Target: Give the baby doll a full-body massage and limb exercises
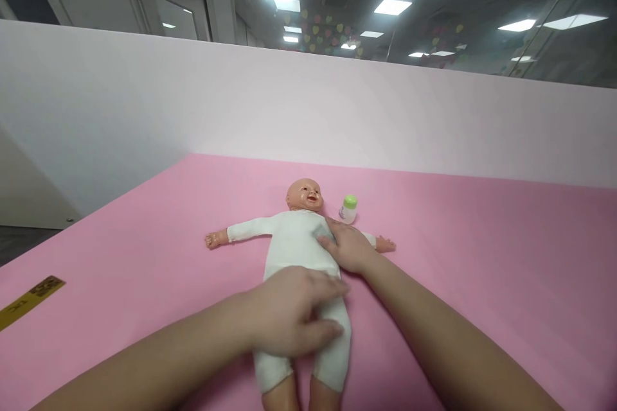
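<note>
A baby doll in a white one-piece suit lies on its back on a pink mat, head away from me and arms spread. My left hand lies across the doll's hips and thighs, fingers stretched out flat on the white cloth. My right hand rests on the doll's right-side flank and upper arm, fingers flat and together, thumb against the chest. Neither hand holds anything. A small white bottle with a green cap stands beside the doll's head, just beyond my right hand.
A pale pink-white partition wall rises behind the mat. A yellow strip with markings lies at the mat's left edge. Grey floor shows at far left. Ceiling lights and a door lie beyond the wall.
</note>
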Demonstrator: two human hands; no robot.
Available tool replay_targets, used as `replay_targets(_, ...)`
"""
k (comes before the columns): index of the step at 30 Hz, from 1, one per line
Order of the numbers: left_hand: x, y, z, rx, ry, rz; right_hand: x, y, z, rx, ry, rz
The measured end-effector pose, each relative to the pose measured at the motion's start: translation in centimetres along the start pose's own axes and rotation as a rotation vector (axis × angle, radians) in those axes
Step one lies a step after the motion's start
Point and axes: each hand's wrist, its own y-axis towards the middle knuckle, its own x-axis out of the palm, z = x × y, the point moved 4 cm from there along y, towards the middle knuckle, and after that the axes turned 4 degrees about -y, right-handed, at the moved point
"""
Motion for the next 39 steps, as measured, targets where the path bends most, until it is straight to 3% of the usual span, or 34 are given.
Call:
replay_targets(3,1.8,0.3,0.2,0.079,-0.010,-0.081,0.2,0.1,0.2,0.006,-0.008,-0.003)
replay_targets(6,1.5,0.5,-1.6,0.038,0.011,-0.031,0.4,0.1,0.2,0.006,-0.013,-0.007)
replay_targets(15,-1.7,2.7,-11.6,-0.237,0.202,0.153,0.9,0.3,0.1,-0.049,-0.003,-0.030)
replay_targets(20,-2.5,1.9,-15.5,-0.357,0.224,0.321,0.6,0.2,0.0,-0.061,0.020,-0.026)
replay_targets(23,-3.1,0.9,-16.8,-0.431,0.217,0.410,0.4,0.0,0.0,-0.045,0.042,-0.016)
replay_targets(27,-3.2,0.6,-17.5,-0.444,0.214,0.422,-0.2,-0.2,0.6,-0.011,0.089,0.071)
replay_targets(29,-3.2,0.7,-17.4,-0.439,0.209,0.425,-0.9,-0.7,0.3,-0.063,0.157,0.142)
replay_targets(31,-3.1,0.7,-17.2,-0.442,0.202,0.429,-1.8,-1.5,-1.1,-0.198,0.274,0.196)
replay_targets(34,-3.1,0.7,-16.8,-0.442,0.191,0.432,-2.8,-3.6,-5.3,-0.447,0.453,0.184)
replay_targets(37,-3.2,0.7,-16.6,-0.447,0.186,0.437,-2.4,-5.7,-10.1,-0.699,0.541,0.033)
replay_targets(39,-3.1,0.7,-16.6,-0.455,0.190,0.439,-1.7,-6.3,-11.9,-0.760,0.550,-0.025)
